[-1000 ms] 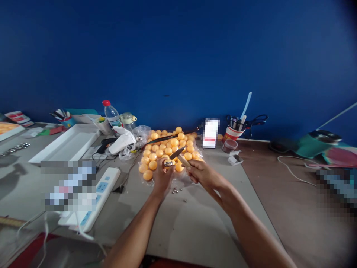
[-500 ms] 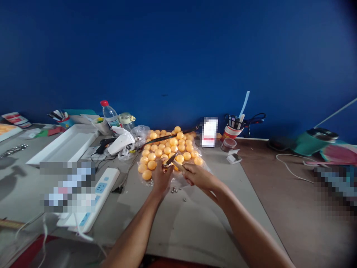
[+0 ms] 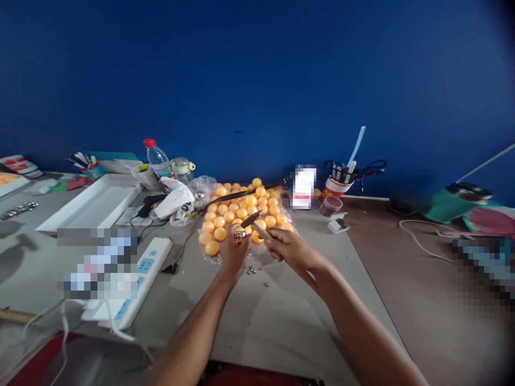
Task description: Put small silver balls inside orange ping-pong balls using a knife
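My right hand (image 3: 288, 246) is closed around the wooden handle of a small hammer (image 3: 251, 219), whose dark head points up and to the left. Just below that head, my left hand (image 3: 233, 253) grips a small shiny metal piece (image 3: 240, 235) between its fingers; its exact kind is too small to make out. A gap shows between the hammer head and the metal piece. Both hands are at the near edge of a clear plastic bag of orange balls (image 3: 220, 234). Several small shiny metal balls (image 3: 251, 270) lie on the table close to my left wrist.
A dark strap (image 3: 237, 196) crosses the bag. To the left are a white tray (image 3: 90, 206), a power strip (image 3: 147, 273) and a bottle (image 3: 157, 159). At the back right stand a pixelated upright panel (image 3: 303, 187), a pen cup (image 3: 337, 187) and a small round tub (image 3: 331, 205).
The hammer head has lifted up and away from the metal piece, which now shows more clearly. My left hand stays nearly in place. The whole view has shifted slightly.
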A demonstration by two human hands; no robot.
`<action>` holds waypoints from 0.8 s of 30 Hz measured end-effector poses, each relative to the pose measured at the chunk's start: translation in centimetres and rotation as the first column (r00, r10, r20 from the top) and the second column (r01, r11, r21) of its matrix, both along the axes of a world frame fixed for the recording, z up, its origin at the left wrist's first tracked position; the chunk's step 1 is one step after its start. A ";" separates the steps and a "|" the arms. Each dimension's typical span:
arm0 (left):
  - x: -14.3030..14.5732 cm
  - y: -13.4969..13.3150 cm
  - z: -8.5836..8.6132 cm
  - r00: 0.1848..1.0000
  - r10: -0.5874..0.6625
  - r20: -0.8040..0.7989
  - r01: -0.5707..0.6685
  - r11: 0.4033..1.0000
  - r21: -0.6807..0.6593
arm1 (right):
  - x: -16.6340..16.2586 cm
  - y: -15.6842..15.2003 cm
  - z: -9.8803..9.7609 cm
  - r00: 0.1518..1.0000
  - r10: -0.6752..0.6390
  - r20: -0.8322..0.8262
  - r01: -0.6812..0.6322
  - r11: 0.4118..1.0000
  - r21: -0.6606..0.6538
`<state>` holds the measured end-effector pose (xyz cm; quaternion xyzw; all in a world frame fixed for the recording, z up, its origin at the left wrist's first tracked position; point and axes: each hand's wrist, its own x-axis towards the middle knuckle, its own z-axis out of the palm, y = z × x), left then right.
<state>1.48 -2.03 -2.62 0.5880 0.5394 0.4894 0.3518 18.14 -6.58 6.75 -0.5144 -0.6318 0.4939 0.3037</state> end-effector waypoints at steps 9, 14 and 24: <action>-0.1 0.3 -0.6 0.998 -0.005 -0.070 0.010 0.997 0.073 | 0.3 0.5 -2.0 0.993 -0.081 -0.090 0.078 0.996 -0.031; 0.1 0.2 -0.2 0.999 -0.052 -0.015 0.053 0.997 0.064 | 0.4 0.2 -1.8 0.999 -0.031 -0.036 0.030 0.999 -0.034; 0.1 0.2 -0.2 0.999 -0.034 0.006 0.034 0.999 0.015 | 0.1 -0.3 -0.9 0.999 -0.036 -0.037 0.035 0.998 -0.042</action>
